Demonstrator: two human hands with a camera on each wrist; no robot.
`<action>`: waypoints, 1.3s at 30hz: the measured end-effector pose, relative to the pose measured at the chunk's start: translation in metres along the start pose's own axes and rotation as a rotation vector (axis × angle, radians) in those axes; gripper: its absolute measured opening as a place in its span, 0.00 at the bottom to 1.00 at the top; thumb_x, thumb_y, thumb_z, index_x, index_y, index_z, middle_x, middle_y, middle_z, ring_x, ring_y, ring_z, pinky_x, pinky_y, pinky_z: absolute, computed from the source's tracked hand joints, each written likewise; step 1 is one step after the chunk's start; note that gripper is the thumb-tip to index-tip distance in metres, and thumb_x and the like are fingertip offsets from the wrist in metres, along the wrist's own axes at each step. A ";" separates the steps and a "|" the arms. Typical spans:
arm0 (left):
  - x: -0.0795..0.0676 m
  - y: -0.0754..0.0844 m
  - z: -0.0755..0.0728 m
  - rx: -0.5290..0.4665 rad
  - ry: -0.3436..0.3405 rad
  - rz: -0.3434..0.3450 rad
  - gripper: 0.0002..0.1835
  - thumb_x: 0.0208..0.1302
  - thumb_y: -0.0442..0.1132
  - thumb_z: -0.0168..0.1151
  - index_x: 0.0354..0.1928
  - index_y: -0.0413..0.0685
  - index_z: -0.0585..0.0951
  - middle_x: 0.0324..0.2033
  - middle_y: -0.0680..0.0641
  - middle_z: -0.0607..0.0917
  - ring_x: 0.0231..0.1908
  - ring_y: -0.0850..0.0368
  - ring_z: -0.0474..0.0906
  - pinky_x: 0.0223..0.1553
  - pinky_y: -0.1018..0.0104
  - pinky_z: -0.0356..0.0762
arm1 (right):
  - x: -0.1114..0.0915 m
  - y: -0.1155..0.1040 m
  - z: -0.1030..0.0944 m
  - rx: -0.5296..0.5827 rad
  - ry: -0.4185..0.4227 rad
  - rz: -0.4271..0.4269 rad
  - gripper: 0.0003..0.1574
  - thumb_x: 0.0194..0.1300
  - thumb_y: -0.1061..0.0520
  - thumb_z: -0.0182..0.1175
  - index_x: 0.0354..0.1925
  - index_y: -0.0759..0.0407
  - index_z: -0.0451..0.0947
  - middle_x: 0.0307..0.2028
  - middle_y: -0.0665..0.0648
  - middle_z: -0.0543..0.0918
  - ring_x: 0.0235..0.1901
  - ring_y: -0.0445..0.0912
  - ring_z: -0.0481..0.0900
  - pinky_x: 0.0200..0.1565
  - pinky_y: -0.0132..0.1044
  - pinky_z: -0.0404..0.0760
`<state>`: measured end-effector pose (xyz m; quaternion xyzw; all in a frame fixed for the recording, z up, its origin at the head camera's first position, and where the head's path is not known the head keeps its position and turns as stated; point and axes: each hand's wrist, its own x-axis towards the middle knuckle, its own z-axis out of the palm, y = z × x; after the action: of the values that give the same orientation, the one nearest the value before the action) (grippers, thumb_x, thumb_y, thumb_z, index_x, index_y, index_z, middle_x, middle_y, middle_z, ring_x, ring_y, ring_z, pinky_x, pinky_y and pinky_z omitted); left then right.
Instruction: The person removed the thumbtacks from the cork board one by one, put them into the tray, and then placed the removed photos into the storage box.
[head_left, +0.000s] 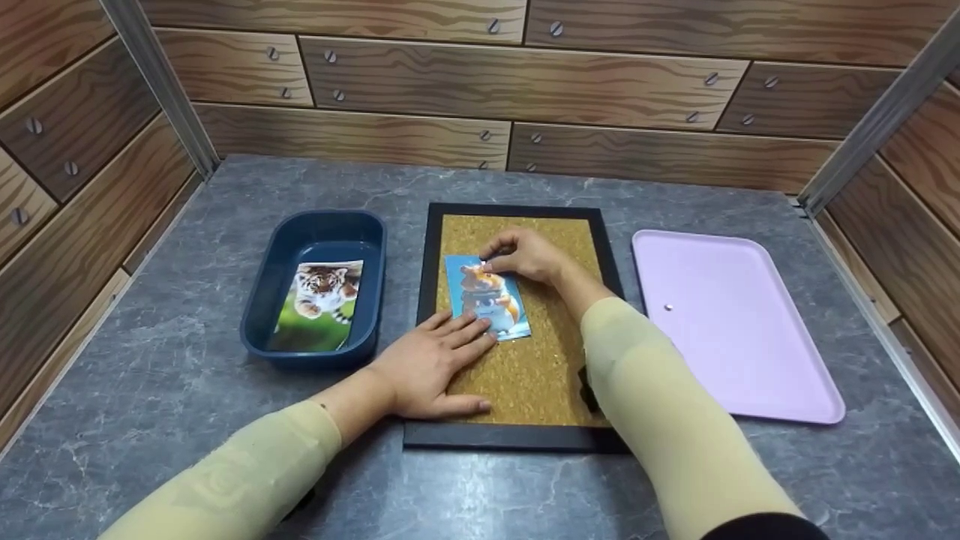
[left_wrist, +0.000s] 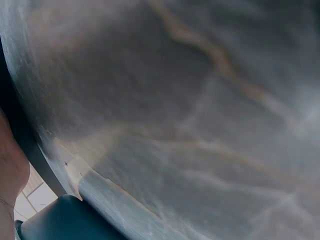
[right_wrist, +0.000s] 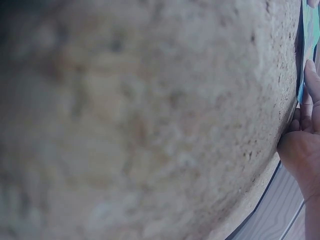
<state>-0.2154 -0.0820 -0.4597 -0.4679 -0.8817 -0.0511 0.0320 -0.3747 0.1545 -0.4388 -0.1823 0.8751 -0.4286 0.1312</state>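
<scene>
A picture card [head_left: 466, 274] with an orange animal on blue lies on a black-framed cork board [head_left: 547, 375]. My left hand [head_left: 435, 367] is spread flat, fingertips over the card's lower left edge and thumb out on the cork. At the card's top edge, my right hand [head_left: 529, 256] pinches with thumb and forefinger, the other fingers curled; I cannot tell if anything small is hidden there. In the right wrist view, the right thumb [right_wrist: 312, 80] lies against the card [right_wrist: 309, 45]. Only a piece of the left hand [left_wrist: 11, 170] shows in the left wrist view.
To the left stands a dark blue tub [head_left: 259, 300] with a tiger cub picture [head_left: 319, 307] in it. A lilac tray [head_left: 750, 330] at the right bears a small silvery piece [head_left: 669, 307]. Wood-patterned walls [head_left: 517, 82] enclose the grey marbled table [head_left: 180, 375].
</scene>
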 end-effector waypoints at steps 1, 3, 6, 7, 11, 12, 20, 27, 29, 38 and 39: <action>0.000 0.000 0.000 0.000 -0.001 0.000 0.52 0.73 0.79 0.40 0.83 0.47 0.63 0.81 0.43 0.62 0.81 0.45 0.54 0.80 0.43 0.50 | 0.000 0.000 0.000 0.002 -0.001 0.003 0.15 0.68 0.60 0.74 0.51 0.63 0.89 0.52 0.60 0.88 0.54 0.49 0.81 0.59 0.40 0.77; 0.000 0.000 0.000 -0.001 -0.001 0.000 0.52 0.73 0.79 0.41 0.83 0.47 0.63 0.81 0.42 0.62 0.81 0.45 0.54 0.80 0.43 0.50 | 0.000 -0.001 0.000 0.006 -0.003 0.007 0.14 0.68 0.60 0.73 0.51 0.63 0.89 0.52 0.59 0.87 0.53 0.49 0.81 0.59 0.41 0.77; 0.001 0.000 0.000 -0.002 -0.002 0.001 0.52 0.73 0.79 0.41 0.83 0.46 0.63 0.81 0.42 0.62 0.81 0.45 0.54 0.80 0.43 0.50 | 0.000 -0.001 -0.001 0.004 -0.003 0.010 0.14 0.69 0.60 0.73 0.51 0.63 0.89 0.53 0.59 0.87 0.54 0.49 0.81 0.60 0.42 0.77; 0.001 0.000 0.000 -0.002 -0.001 0.002 0.52 0.73 0.79 0.41 0.83 0.46 0.63 0.81 0.42 0.62 0.81 0.45 0.54 0.80 0.43 0.50 | 0.000 -0.001 -0.001 0.004 -0.002 0.010 0.14 0.69 0.60 0.73 0.51 0.63 0.89 0.53 0.59 0.87 0.54 0.49 0.81 0.60 0.42 0.77; 0.001 -0.001 0.001 0.000 0.001 0.004 0.52 0.73 0.79 0.41 0.83 0.46 0.63 0.81 0.42 0.62 0.81 0.45 0.55 0.80 0.43 0.50 | 0.000 -0.001 -0.001 -0.004 0.001 0.009 0.14 0.68 0.60 0.73 0.51 0.63 0.89 0.53 0.60 0.86 0.55 0.50 0.80 0.61 0.42 0.76; 0.001 -0.001 0.001 0.000 0.002 0.003 0.52 0.73 0.79 0.40 0.83 0.46 0.63 0.81 0.42 0.62 0.81 0.45 0.55 0.80 0.43 0.50 | 0.000 -0.001 -0.001 -0.007 0.002 0.008 0.14 0.68 0.60 0.73 0.50 0.63 0.89 0.53 0.60 0.86 0.56 0.50 0.80 0.61 0.42 0.76; 0.000 0.000 0.001 -0.008 0.001 0.004 0.52 0.73 0.79 0.41 0.83 0.46 0.63 0.81 0.42 0.62 0.81 0.45 0.55 0.80 0.43 0.50 | -0.001 -0.002 -0.001 -0.010 0.001 0.024 0.13 0.69 0.59 0.73 0.50 0.62 0.89 0.53 0.59 0.86 0.55 0.50 0.80 0.62 0.43 0.76; 0.001 0.000 0.001 -0.013 0.013 0.006 0.52 0.73 0.78 0.42 0.82 0.45 0.64 0.80 0.42 0.64 0.81 0.44 0.56 0.80 0.43 0.50 | 0.000 0.000 0.000 0.033 0.004 -0.003 0.12 0.67 0.62 0.74 0.47 0.66 0.87 0.47 0.58 0.87 0.48 0.46 0.81 0.52 0.34 0.77; 0.001 0.000 0.000 -0.013 0.012 0.005 0.52 0.73 0.78 0.41 0.82 0.45 0.63 0.80 0.42 0.64 0.81 0.44 0.56 0.80 0.43 0.50 | 0.001 0.000 0.000 0.041 0.003 -0.014 0.11 0.67 0.63 0.74 0.46 0.66 0.87 0.46 0.57 0.87 0.46 0.45 0.81 0.50 0.33 0.77; 0.001 0.000 0.000 -0.009 -0.009 -0.005 0.52 0.73 0.79 0.40 0.83 0.46 0.62 0.81 0.43 0.62 0.81 0.45 0.54 0.80 0.44 0.49 | 0.001 0.001 0.000 0.024 0.015 -0.034 0.11 0.67 0.63 0.74 0.46 0.67 0.87 0.46 0.58 0.87 0.48 0.46 0.80 0.53 0.35 0.76; 0.001 0.000 0.000 -0.009 -0.010 -0.005 0.52 0.73 0.79 0.40 0.83 0.46 0.62 0.81 0.43 0.62 0.81 0.45 0.54 0.80 0.44 0.49 | 0.001 0.000 0.000 0.020 0.015 -0.034 0.10 0.67 0.62 0.74 0.45 0.66 0.87 0.46 0.58 0.87 0.48 0.46 0.80 0.53 0.36 0.76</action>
<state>-0.2163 -0.0816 -0.4593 -0.4661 -0.8828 -0.0525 0.0254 -0.3755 0.1541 -0.4395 -0.1927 0.8684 -0.4411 0.1189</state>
